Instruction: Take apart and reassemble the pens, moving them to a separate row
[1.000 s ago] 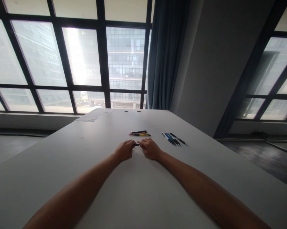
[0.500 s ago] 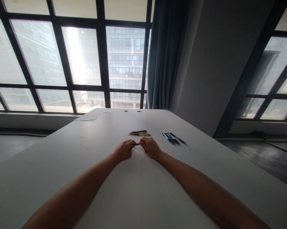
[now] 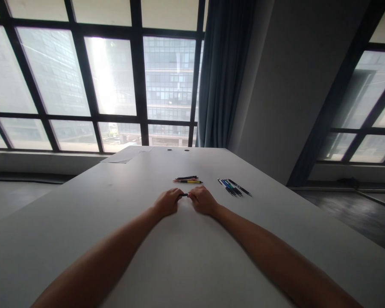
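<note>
My left hand (image 3: 167, 202) and my right hand (image 3: 203, 199) rest on the white table (image 3: 186, 252), fingertips meeting. Between them they pinch a small dark pen (image 3: 184, 195), of which only a short middle piece shows. Just beyond my hands lies a small group of pens (image 3: 187, 179), one of them yellow and black. To the right lies a second group of pens (image 3: 233, 187), blue, green and black, fanned side by side.
A sheet of paper (image 3: 124, 155) lies at the table's far left corner, near two cable holes (image 3: 178, 150). Large windows stand behind, a blue curtain (image 3: 222, 72) hangs beside a grey pillar. The floor drops away right of the table.
My hands have stayed together on the pen; the right hand's fingers shifted slightly along it. The pens on the table have not moved.
</note>
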`<state>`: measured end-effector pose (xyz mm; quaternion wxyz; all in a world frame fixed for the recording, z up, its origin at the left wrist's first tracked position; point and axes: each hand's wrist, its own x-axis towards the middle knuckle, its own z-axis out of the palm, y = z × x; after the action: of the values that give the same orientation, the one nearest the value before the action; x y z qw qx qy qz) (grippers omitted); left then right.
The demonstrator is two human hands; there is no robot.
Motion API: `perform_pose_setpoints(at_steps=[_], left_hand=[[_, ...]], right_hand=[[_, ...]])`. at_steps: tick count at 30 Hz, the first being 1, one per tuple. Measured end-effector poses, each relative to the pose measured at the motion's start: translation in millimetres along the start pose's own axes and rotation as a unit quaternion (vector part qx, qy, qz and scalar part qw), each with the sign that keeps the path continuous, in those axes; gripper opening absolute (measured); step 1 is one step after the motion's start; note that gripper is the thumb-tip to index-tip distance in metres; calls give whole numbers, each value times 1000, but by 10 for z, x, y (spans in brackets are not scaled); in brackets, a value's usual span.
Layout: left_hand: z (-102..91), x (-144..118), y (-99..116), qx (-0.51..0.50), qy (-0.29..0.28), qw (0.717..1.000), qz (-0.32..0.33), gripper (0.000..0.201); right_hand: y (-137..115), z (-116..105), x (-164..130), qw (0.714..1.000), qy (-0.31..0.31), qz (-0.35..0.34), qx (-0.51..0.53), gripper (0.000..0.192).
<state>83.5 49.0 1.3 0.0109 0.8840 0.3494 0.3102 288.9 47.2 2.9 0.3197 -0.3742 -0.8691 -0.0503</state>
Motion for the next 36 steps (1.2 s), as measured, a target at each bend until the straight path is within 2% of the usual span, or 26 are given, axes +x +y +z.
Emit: perform_pose_setpoints(at_steps=[6, 10, 14, 17, 23, 26, 31, 36], left_hand=[[7, -1, -11, 7, 1, 1000, 6, 21], [13, -3, -24, 16, -7, 1000, 12, 22], [-5, -5, -6, 27, -7, 1000, 1, 22], [-7, -5, 6, 25, -8, 1000, 5, 22], [8, -2, -2, 21, 5, 1000, -2, 20], [8, -1, -6, 10, 8, 1000, 19, 20], [13, -5, -11, 19, 15, 1000, 20, 20], [18, -10, -21, 20, 12, 999, 31, 20]], right_hand=[[38, 29, 2, 999, 41, 16, -3, 24], [29, 44, 11, 1000, 13, 22, -19, 39], [9, 52, 26, 997, 38, 63, -4, 36], [0, 39, 28, 997, 40, 57, 17, 39], [2, -8, -1, 999, 26, 22, 27, 18], [0, -15, -4, 1000, 3, 11, -5, 31], [3, 6, 7, 999, 41, 32, 4, 31], [9, 22, 17, 999, 31, 29, -3, 44]])
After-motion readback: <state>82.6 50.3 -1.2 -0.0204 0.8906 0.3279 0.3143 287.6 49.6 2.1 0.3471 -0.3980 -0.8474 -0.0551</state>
